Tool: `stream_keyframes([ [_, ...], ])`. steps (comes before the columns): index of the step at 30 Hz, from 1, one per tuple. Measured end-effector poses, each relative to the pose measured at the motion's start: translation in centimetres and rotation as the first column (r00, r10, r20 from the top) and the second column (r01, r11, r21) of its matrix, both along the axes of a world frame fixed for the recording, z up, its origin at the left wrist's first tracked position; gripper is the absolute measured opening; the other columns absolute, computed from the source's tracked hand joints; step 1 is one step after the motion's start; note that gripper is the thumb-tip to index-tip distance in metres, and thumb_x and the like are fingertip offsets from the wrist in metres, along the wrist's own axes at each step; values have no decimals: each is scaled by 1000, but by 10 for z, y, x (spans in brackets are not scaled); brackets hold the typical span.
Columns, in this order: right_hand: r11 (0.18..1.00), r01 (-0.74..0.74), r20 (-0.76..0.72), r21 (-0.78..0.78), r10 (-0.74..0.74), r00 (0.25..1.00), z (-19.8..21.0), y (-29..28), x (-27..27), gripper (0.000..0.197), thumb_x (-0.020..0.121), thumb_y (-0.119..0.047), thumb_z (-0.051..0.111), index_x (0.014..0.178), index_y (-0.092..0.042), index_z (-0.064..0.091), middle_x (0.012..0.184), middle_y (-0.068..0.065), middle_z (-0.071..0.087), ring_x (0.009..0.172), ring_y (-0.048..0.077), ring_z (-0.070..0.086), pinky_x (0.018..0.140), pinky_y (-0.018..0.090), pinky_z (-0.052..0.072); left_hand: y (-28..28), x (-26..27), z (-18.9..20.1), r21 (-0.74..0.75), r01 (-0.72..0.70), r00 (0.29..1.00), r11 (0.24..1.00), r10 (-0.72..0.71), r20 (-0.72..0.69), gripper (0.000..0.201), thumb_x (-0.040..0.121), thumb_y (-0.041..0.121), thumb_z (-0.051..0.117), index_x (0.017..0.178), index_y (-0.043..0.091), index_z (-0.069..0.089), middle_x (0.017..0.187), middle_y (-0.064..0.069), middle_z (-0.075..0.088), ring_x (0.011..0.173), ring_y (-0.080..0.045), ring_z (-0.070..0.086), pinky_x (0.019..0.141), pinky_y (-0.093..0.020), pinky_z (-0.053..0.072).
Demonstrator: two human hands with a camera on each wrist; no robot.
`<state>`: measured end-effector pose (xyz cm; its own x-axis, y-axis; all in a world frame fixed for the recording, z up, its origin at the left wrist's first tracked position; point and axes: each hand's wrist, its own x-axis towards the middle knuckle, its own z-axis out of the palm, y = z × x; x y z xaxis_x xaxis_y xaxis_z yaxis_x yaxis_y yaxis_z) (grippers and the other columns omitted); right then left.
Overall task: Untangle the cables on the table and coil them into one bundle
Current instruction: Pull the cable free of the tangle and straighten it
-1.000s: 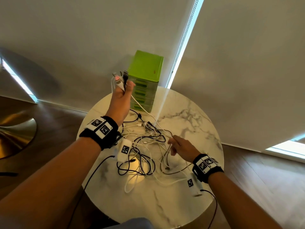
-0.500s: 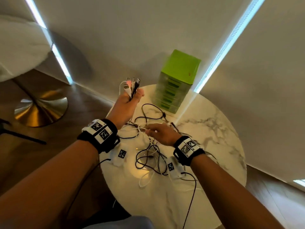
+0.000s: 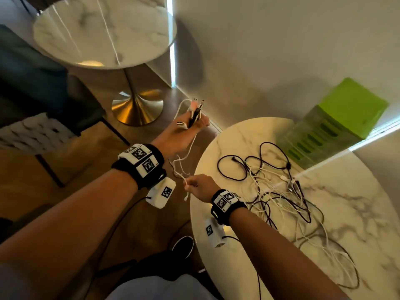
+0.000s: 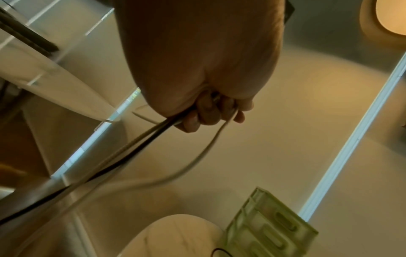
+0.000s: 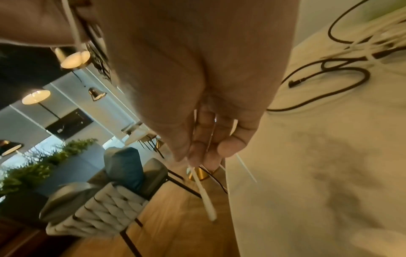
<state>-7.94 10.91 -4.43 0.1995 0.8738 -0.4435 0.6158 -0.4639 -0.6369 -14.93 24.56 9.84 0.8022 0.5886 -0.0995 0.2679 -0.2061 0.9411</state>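
Observation:
A tangle of black and white cables lies on the round marble table. My left hand is raised off the table's left edge and grips several cable ends, plugs pointing up; the left wrist view shows its fingers curled round black and white cords. My right hand is at the table's left rim and pinches a white cable that runs up to the left hand. In the right wrist view its fingertips hold the white cable, whose end hangs down.
A green drawer box stands at the back of the table against the wall. A second marble table with a gold base is at left, with a chair beside it. Wood floor lies below.
My view has swung left. Both hands have moved left off the pile to the table's edge. The right hand left the tangle and now pinches a white cable pulled out from it.

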Motion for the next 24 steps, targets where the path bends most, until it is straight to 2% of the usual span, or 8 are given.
stream_keyframes([
  [5,925,261,-148,277,-228,962,9,13,-4,57,85,-9,67,139,-13,53,120,12,62,105,27,62,91,48,55,14,-19,-22,-38,-31,996,999,28,-82,27,104,46,49,113,26,64,101,22,63,98,12,55,83,-12,38],
  [9,841,446,-529,307,-239,814,60,31,6,39,93,-8,60,132,-12,53,110,5,69,96,23,71,86,39,60,15,-25,-35,-125,17,999,992,-23,-43,23,105,37,52,103,16,63,83,10,69,78,2,68,69,-15,52],
  [12,842,388,-411,374,-224,884,71,39,5,13,101,-16,58,114,-13,58,95,3,74,79,22,74,77,37,62,15,-25,-35,-152,21,999,988,-28,-44,30,106,38,50,105,11,60,72,7,67,67,-11,65,61,-30,57],
  [14,789,467,-398,399,-310,864,68,41,5,6,104,-17,54,102,-13,58,91,7,74,77,22,74,76,39,63,20,-24,-34,-83,-51,995,995,43,-94,37,105,47,46,106,14,62,78,2,66,72,-14,62,70,-39,55],
  [17,763,594,-478,255,-435,763,53,39,10,13,106,-13,49,96,-5,51,91,14,72,76,25,74,73,40,63,36,-28,-37,-54,-182,977,982,174,-124,36,103,56,40,102,28,62,75,8,57,67,-8,53,65,-30,44],
  [19,880,475,-471,-11,-424,774,38,33,9,13,104,-12,51,91,-8,51,97,20,73,78,30,74,76,45,62,47,-32,-38,-185,-212,977,960,208,-44,36,104,53,40,100,24,61,62,14,47,54,-4,43,56,-25,36],
  [21,944,188,-299,-270,-268,916,29,23,3,4,102,-16,56,101,-12,56,112,21,71,96,35,73,91,47,59,54,-36,-37,-289,-198,976,936,216,28,36,107,47,39,100,17,58,56,12,40,48,-4,35,51,-23,31],
  [24,968,68,43,-244,-59,997,24,18,-3,63,97,-33,64,149,-11,35,154,14,36,138,32,45,109,34,40,57,-40,-28,-428,-127,974,895,195,117,36,109,41,36,97,12,55,58,10,35,48,-7,30,47,-21,30],
])
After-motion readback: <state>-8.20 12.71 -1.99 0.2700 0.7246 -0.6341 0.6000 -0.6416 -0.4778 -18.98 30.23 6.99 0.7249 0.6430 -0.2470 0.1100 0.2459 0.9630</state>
